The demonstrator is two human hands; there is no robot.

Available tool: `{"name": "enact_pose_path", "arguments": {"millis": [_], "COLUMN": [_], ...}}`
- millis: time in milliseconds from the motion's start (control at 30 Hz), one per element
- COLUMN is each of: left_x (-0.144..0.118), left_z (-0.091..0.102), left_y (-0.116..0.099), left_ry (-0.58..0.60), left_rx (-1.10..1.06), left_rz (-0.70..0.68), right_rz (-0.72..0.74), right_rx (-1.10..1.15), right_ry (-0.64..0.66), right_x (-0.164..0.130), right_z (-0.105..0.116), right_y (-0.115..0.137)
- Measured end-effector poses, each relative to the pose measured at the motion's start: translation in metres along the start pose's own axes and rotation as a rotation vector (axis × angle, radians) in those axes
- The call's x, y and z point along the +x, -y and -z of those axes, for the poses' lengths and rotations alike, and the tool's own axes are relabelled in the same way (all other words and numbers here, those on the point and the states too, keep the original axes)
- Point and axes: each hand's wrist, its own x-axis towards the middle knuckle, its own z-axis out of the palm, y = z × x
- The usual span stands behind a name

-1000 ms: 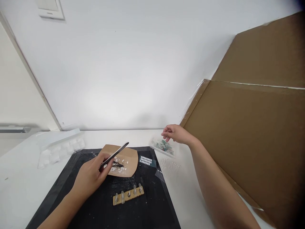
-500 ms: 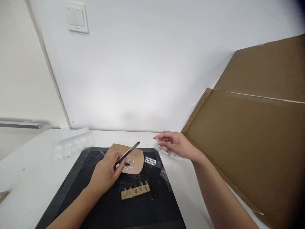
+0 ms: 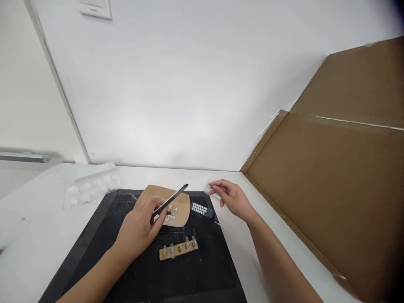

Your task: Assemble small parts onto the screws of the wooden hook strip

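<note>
Left hand: the left hand is curled around a slim black tweezer-like tool, fingers pinched on its lower end; the tool slants up and to the right, its free end in the air above the brown sheet.
Tool tip: the lower end is hidden behind the fingers, so I cannot tell whether it touches anything.
Brown sheet: a tan, rounded piece of paper-like material lies flat on the far part of the black mat, just beyond the left hand, with a scatter of small white bits on it.
Right hand: the right hand hangs palm down past the mat's far right corner, over the white table — fingers loosely bent and a little spread, holding nothing that shows.
Dot strip: a small dark strip with rows of white dots lies on the mat between the brown sheet and the right hand, near both.
Peg block: a short tan wooden bar with a row of clear and metal pegs standing up sits on the mat nearer the person, just right of the left hand.
Mat: a black work mat covers the middle of the table.
Tray: a clear plastic compartment tray rests on the table left of the mat — well apart from both hands.
Cardboard: large brown cardboard sheets lean along the right side.
</note>
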Motion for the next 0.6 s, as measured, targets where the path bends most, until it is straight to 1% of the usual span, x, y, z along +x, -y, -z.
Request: {"name": "enact_pose_path", "arguments": {"millis": [100, 167, 233, 300, 367, 433, 533, 567, 600], "left_x": [0.0, -0.001, -0.001, -0.001, 0.0, 0.002, 0.003, 0.002, 0.002], "left_z": [0.0, 0.0, 0.0, 0.0, 0.0, -0.001, -0.001, -0.001, 0.0], "left_y": [0.002, 0.003, 0.005, 0.006, 0.006, 0.005, -0.002, -0.005, -0.008], "left_ry": [-0.003, 0.003, -0.006, -0.026, -0.048, -0.055, -0.015, 0.002, 0.0], "left_rx": [0.033, 0.056, 0.065, 0.059, 0.022, -0.049, -0.173, -0.213, -0.262], "left_rz": [0.008, 0.023, 0.047, 0.087, 0.114, 0.124, 0.124, 0.123, 0.126], "right_rz": [-0.069, -0.107, -0.123, -0.113, -0.076, -0.03, 0.009, 0.019, 0.032], "right_rx": [-0.068, -0.102, -0.113, -0.095, -0.048, 0.026, 0.144, 0.196, 0.311], "right_ry": [-0.123, -0.185, -0.227, -0.239, -0.216, -0.157, -0.023, 0.045, 0.104], "right_x": [0.007, 0.009, 0.01, 0.01, 0.008, 0.003, -0.013, -0.02, -0.027], "right_z": [0.024, 0.036, 0.041, 0.038, 0.026, 0.004, -0.037, -0.05, -0.062], "right_y": [-0.02, -0.03, -0.035, -0.034, -0.027, -0.015, 0.006, 0.013, 0.02]}}
